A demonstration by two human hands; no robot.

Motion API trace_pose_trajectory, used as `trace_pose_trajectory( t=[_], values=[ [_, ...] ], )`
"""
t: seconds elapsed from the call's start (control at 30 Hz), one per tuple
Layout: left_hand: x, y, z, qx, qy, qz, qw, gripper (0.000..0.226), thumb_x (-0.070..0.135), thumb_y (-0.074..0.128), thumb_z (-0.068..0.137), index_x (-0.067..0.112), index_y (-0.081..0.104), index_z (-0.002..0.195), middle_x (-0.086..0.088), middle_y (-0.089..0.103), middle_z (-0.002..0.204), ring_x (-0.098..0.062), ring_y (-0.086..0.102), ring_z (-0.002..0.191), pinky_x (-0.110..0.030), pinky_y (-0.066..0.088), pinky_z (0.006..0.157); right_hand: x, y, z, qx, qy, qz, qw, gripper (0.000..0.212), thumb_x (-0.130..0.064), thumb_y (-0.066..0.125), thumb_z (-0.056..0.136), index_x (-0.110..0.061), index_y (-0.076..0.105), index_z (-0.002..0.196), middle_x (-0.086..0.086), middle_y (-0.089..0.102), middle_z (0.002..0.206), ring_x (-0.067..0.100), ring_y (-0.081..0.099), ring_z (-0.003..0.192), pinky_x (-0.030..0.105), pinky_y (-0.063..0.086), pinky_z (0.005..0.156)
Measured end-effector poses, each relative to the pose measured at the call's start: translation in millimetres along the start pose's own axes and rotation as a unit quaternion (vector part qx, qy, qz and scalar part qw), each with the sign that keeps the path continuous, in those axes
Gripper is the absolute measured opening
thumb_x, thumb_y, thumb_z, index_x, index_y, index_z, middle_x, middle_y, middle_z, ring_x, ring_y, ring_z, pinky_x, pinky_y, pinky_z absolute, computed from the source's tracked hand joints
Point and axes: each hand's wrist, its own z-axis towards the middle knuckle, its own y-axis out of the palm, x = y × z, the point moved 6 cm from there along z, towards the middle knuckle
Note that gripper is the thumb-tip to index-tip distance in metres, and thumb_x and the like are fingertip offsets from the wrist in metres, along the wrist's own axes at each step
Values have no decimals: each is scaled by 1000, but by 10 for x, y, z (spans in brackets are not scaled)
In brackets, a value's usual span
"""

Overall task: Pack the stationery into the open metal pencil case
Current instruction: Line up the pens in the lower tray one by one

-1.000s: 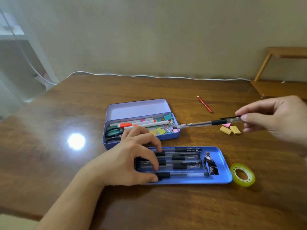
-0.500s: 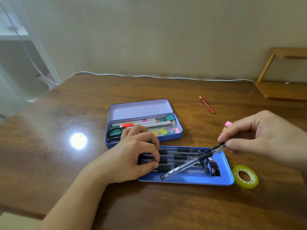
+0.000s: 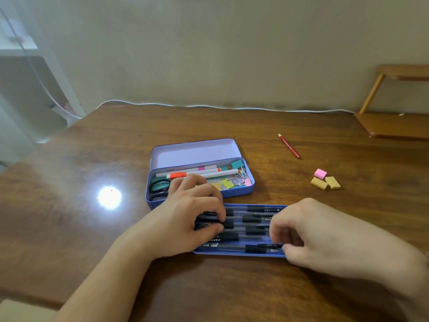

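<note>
**Observer:** Where are the hands, and what's the grip like?

**Operator:** My left hand (image 3: 185, 219) is curled over the row of black pens (image 3: 243, 219) in the blue tray (image 3: 241, 254), fingers pressing them in place. My right hand (image 3: 311, 235) pinches the end of the nearest pen (image 3: 262, 247), which lies along the tray's front edge. The pencil case (image 3: 199, 180) sits open just behind, already holding markers, scissors and clips.

**Observer:** What could go wrong?

**Operator:** I think the pens are packed tight. If I let go too quickly on the right, the front pen could roll over the shallow rim onto the table (image 3: 232, 287). If my left hand lifts unevenly, the others may shift or ride up over each other.

**Observer:** Anything else around?

**Operator:** A red pencil (image 3: 289, 146) lies well apart at the back right, and three small erasers (image 3: 325, 181) are clustered to the right, not yet packed. A white cable (image 3: 209, 105) runs along the wall. My right hand hides the tray's right end, so I can't judge the room left there.
</note>
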Motion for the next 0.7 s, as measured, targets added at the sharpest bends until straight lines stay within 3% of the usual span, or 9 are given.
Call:
trace_pose_trajectory(
  t=[0.13,0.33,0.53,0.7],
  values=[
    [29,-6,-25,-42,12,-30,999,20,57,70,80,39,67,88,26,50,109,-9,38,117,-34,28,103,13,-4,3,0,0,-1,1000,12,-27,59,79,-34,62,88,-15,62,77,2,58,76,28,53,66],
    [13,-15,-25,-35,6,-33,999,11,49,71,82,39,67,84,27,50,110,-9,37,119,-38,30,103,-9,-27,-9,-1,-5,-30,1000,18,-31,57,81,-39,60,97,-19,61,80,2,57,77,25,52,66],
    [-11,-28,-12,-12,1,-20,1000,11,45,72,83,39,63,87,27,52,106,-6,38,114,-40,34,100,-59,-52,-2,12,-5,-75,997,7,-34,54,81,-36,53,88,-16,57,82,5,53,75,20,42,61],
    [17,-27,-18,-23,6,-19,1000,31,63,71,76,44,62,98,29,49,112,-7,38,117,-37,31,103,-68,-48,11,10,7,-82,997,10,-38,53,83,-34,47,76,-15,51,75,3,49,69,19,34,56]
  ],
)
